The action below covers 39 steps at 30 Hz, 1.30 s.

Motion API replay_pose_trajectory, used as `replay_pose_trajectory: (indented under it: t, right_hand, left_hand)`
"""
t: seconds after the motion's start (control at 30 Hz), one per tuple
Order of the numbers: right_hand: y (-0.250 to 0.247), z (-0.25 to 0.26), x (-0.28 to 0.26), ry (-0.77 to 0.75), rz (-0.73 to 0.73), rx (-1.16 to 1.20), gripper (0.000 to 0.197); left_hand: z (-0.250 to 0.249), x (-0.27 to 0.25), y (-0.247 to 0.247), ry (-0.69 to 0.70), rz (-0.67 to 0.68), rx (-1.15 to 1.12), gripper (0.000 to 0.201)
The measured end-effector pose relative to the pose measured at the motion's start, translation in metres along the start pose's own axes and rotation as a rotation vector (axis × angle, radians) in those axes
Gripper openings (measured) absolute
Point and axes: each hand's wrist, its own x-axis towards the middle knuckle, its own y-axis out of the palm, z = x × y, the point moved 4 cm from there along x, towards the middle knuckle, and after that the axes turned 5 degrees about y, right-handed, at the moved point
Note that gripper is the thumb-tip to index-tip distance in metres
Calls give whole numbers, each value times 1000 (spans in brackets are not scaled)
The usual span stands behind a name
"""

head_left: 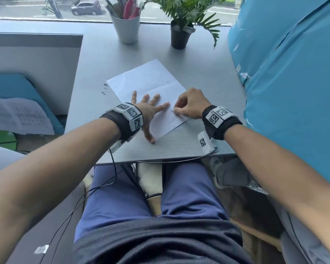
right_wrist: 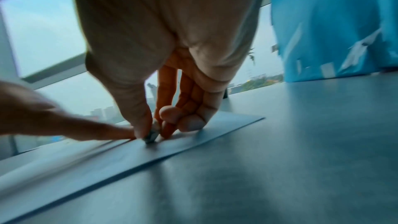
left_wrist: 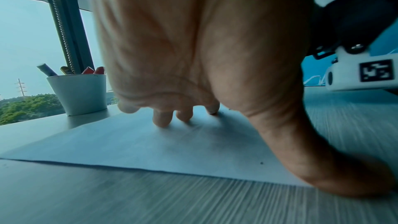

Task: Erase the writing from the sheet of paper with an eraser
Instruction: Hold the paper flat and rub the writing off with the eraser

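Observation:
A white sheet of paper (head_left: 147, 82) lies slanted on the grey desk (head_left: 198, 77), creased across its middle. My left hand (head_left: 151, 109) presses flat on its near half with fingers spread, the thumb at the sheet's near corner. In the left wrist view the fingertips (left_wrist: 161, 120) rest on the paper (left_wrist: 150, 151). My right hand (head_left: 189, 107) pinches a small grey eraser (right_wrist: 151, 134) between thumb and forefinger, its tip down on the paper (right_wrist: 193, 144) near the right edge. The eraser is hidden in the head view. Faint pencil marks (head_left: 172, 118) show beside the right fingers.
A white cup of pens (head_left: 126, 29) and a potted plant (head_left: 181, 33) stand at the desk's far side by the window. A blue covered bulk (head_left: 293, 73) rises on the right. Dark eraser crumbs (head_left: 104, 89) lie left of the sheet. Cables hang off the near edge.

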Motion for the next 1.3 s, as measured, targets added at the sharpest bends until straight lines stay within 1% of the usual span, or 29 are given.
replay_pose_trajectory:
  t: [0.13,0.23,0.3,0.37,0.43,0.5,0.57,0.6,0.67,0.73,0.83,0.87,0.93,1.0,1.07,1.13,1.2,1.23,1.3]
  right_hand:
    - [2,-6,5,26,-33,-15,7]
    - [2,-6,2,53,-29,36,6]
    - [5,-4,-2,42,-20,53,6]
    - [12,0,-6,14,-11,53,5]
    - [16,5,-8,-5,-16,44,5]
    - [16,6,-8,-5,-14,45,4]
    - [13,4,-8,2,2,56,3]
    - [10,4,-7,5,7,56,4]
    - [7,4,-6,12,3,46,6]
    - [8,9,-7,18,-13,28,6]
    - [25,29,-18,-42,-41,-37,7]
    - [34,39,-25,-72,-25,-58,8]
    - [49,54,-36,-129,59,-47,6]
    - [50,56,-37,-158,132,-27,5]
    - [36,44,-28,-148,103,-56,9]
    - [17,26,-15,-69,19,-53,11]
    - [10,19,-9,-13,-60,-37,10]
    - [12,21,-12,-9,-75,-50,10]
    - [28,36,-23,-59,-26,-91,10]
  left_hand:
    - [-1,-1,-2,-7,1,12,151]
    - [-3,-7,-6,1,-30,20,142]
    - [-6,-9,-10,22,-95,-8,129]
    - [-10,-8,-14,73,-199,-45,118]
    - [-13,-6,-15,147,-248,-122,114]
    - [-10,-2,-11,187,-220,-222,121]
    - [-4,1,-6,198,-157,-232,137]
    - [-1,3,-3,201,-129,-215,141]
    - [4,7,0,203,-95,-191,142]
    - [6,8,0,211,-94,-178,141]
    - [5,10,-1,202,-79,-141,140]
    - [3,10,-1,191,-68,-128,141]
    - [1,11,-3,166,-53,-108,145]
    - [1,12,-3,158,-43,-102,149]
    - [3,13,-2,167,-36,-113,147]
    - [5,14,-1,169,-33,-124,146]
    - [6,16,0,155,-34,-123,147]
    - [4,17,0,149,-32,-110,147]
    - [3,18,0,137,-21,-90,148]
